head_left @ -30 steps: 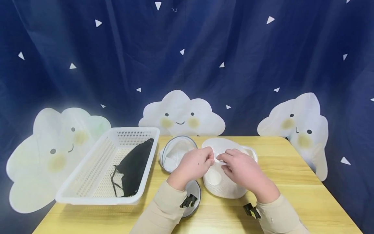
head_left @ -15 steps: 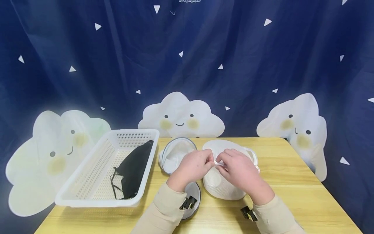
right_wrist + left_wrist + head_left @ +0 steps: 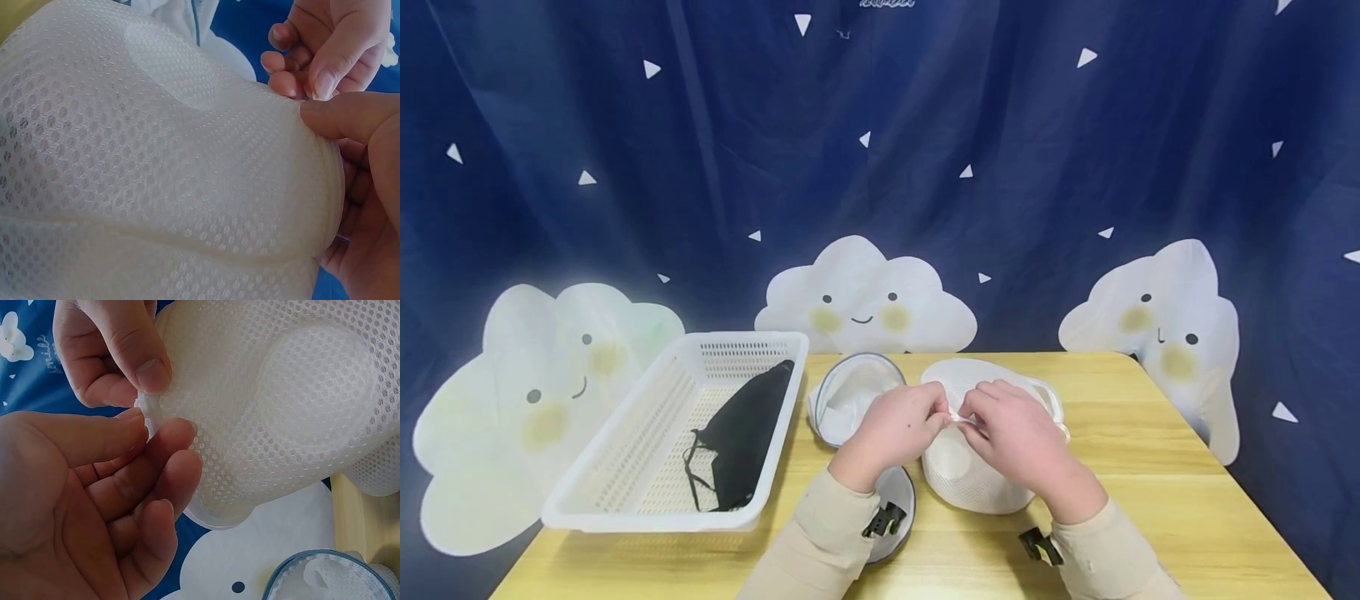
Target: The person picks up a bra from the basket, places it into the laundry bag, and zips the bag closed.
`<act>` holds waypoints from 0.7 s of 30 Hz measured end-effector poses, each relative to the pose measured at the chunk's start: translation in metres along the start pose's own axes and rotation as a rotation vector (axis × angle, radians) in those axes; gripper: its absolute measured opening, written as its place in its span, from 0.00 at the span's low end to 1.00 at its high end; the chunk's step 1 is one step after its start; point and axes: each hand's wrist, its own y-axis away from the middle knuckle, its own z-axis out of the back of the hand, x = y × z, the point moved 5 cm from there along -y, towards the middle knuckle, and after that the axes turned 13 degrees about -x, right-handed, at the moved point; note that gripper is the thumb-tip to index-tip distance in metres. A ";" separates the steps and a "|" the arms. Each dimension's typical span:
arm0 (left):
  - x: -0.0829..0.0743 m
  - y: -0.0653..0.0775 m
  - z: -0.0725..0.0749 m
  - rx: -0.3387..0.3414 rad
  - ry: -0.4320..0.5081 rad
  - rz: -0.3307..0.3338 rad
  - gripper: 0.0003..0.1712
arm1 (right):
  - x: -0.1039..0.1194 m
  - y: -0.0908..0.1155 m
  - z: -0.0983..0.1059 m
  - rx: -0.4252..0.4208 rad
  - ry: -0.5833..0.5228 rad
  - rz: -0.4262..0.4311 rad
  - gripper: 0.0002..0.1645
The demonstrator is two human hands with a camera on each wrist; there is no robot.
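Note:
A white mesh laundry bag point(image 3: 973, 479), rounded and puffed out, stands on the table under both hands. At its edge, my left hand point(image 3: 898, 421) pinches a small white bit between thumb and forefinger, perhaps the zipper end; the fingertips partly hide it. Just beside it, my right hand point(image 3: 1011, 429) pinches the same rim, its thumb on top of the mesh point(image 3: 156, 150). In the left wrist view, the other fingers of the left hand point(image 3: 94, 481) lie curled near the bag's wall. A white strap loop point(image 3: 1051, 400) sticks out at the bag's right side.
Left of the hands stands a white perforated basket point(image 3: 647, 521) with a black cloth item point(image 3: 752, 442) and its cord inside. A grey-rimmed white mesh piece point(image 3: 842, 425) lies behind the left wrist; another dark-rimmed one point(image 3: 898, 546) sits under the left forearm. A dark blue curtain point(image 3: 880, 100) hangs behind the table.
My right hand has shifted slightly left, closer to the left hand, its fingers drawn tighter at the bag's edge. The strap loop shows a little more. The left hand has barely moved.

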 end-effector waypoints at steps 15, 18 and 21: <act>0.003 0.000 0.000 -0.009 -0.025 0.011 0.10 | 0.000 -0.004 0.003 0.022 -0.004 0.049 0.16; 0.007 0.000 0.001 -0.018 -0.035 0.031 0.11 | -0.001 -0.005 0.006 0.019 -0.009 0.054 0.14; 0.011 -0.001 0.002 -0.026 -0.050 0.054 0.11 | -0.002 -0.004 0.009 0.013 -0.016 0.057 0.13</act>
